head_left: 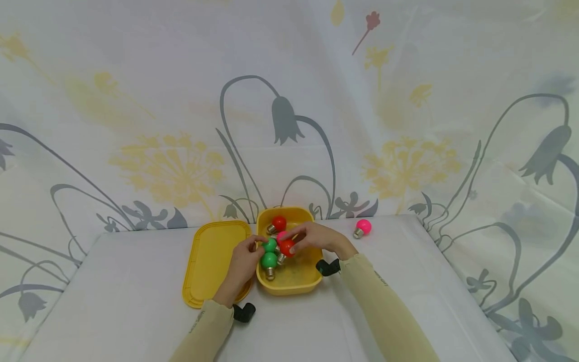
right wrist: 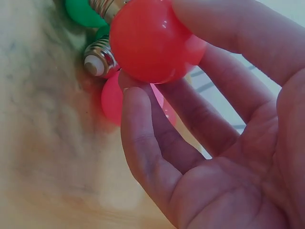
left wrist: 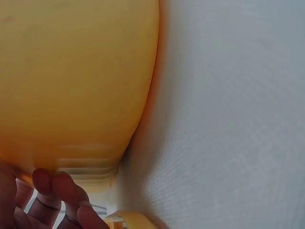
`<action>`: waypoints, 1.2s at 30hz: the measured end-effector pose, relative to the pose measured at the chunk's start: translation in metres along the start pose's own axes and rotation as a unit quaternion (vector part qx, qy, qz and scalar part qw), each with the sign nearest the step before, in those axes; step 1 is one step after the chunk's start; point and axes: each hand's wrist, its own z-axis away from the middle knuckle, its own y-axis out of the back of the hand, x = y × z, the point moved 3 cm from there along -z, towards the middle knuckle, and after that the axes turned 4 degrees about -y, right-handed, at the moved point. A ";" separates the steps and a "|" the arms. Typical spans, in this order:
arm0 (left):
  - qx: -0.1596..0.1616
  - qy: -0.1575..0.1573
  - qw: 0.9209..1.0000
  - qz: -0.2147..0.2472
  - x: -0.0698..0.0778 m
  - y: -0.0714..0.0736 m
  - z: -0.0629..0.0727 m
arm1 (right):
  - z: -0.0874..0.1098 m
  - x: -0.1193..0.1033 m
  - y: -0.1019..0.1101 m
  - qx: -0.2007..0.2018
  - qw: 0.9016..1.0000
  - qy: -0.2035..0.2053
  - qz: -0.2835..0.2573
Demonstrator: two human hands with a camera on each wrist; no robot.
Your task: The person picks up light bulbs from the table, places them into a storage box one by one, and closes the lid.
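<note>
A yellow plastic box holds several small round light bulbs with metal screw bases. My right hand reaches in over its right side and pinches a red light bulb by its globe, between thumb and fingers. Reaching over the left rim, my left hand has thumb and index finger at either side of a green light bulb. Its other fingers curl loosely beside the outer wall in the left wrist view. Also inside are a second green bulb, a pink bulb, partly hidden, and another red bulb.
The box's yellow lid lies flat on the white table to the left, partly under my left forearm. One pink bulb lies on the table right of the box. A flower-patterned cloth hangs behind the table.
</note>
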 end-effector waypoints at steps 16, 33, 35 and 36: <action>0.008 -0.006 1.000 -0.005 -0.001 0.001 -0.001 | 0.000 -0.001 0.000 0.002 0.999 0.001 0.054; 0.005 -0.003 1.000 -0.008 0.000 0.000 -0.001 | -0.003 0.001 0.000 0.011 0.995 -0.020 0.102; 0.003 -0.002 1.000 -0.008 0.000 0.000 -0.001 | -0.003 0.001 0.000 0.011 0.994 -0.020 0.104; 0.003 -0.001 1.000 -0.008 0.000 0.000 -0.001 | -0.003 0.001 0.000 0.010 0.994 -0.020 0.104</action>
